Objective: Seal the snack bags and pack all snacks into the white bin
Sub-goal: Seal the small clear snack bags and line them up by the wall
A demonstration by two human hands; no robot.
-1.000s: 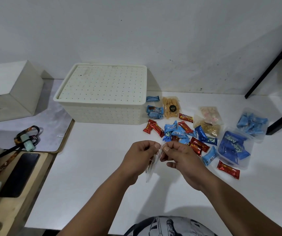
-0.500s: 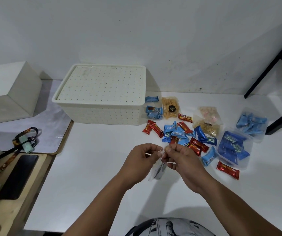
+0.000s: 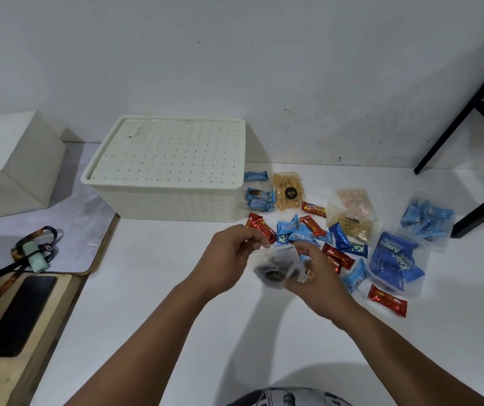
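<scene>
Both hands hold a small clear snack bag (image 3: 276, 266) with dark round pieces inside, above the white table. My left hand (image 3: 229, 256) pinches its top left edge; my right hand (image 3: 317, 273) grips its right side. The white bin (image 3: 170, 209) stands behind with its perforated lid on. Loose red and blue wrapped snacks (image 3: 305, 232) lie scattered right of the bin. Clear bags of blue snacks (image 3: 393, 262) (image 3: 426, 219), a bag of yellow sticks (image 3: 289, 191) and two bags of pale crackers (image 3: 350, 218) lie further right.
A white box (image 3: 15, 168) stands at the far left. A phone (image 3: 19, 315) and a lanyard with a green item (image 3: 34, 256) lie on a wooden board at the left. A black frame (image 3: 463, 112) leans at the right.
The clear bag has turned from edge-on to flat, showing its dark contents. Both hands have shifted slightly apart along its top edge.
</scene>
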